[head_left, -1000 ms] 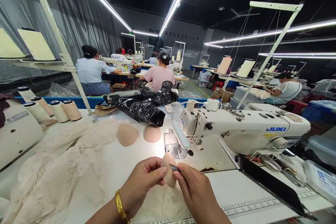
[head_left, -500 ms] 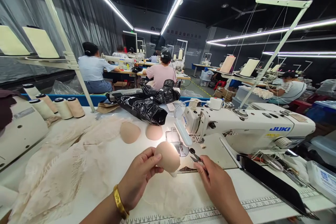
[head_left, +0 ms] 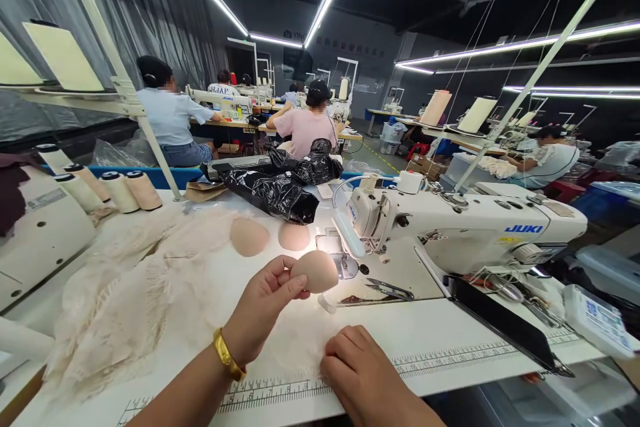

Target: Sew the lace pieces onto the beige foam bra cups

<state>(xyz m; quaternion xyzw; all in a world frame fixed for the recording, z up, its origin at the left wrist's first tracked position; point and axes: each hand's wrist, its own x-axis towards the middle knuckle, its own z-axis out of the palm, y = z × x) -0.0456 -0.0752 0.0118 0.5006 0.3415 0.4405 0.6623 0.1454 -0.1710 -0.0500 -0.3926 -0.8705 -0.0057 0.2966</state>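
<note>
Pinching one cup [head_left: 316, 271], left hand [head_left: 263, 307]; two cups [head_left: 249, 236] beyond; right hand [head_left: 360, 373] curled on lace [head_left: 300, 347], grip unclear.

R hand [head_left: 363, 373] knuckles up, fingertips tucked under; can't tell if they pinch the lace fabric [head_left: 125, 293]; wrist cut off at near edge; L hand [head_left: 263, 303] covers foam cup's [head_left: 316, 271] left edge; far wall lettering [head_left: 345, 51] too small to read; left-side machine [head_left: 35, 227] partly out of frame.

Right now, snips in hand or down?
Down. The snips lie on the table by the sewing machine, untouched; right hand rests on fabric, left hand holds a pad.
</note>
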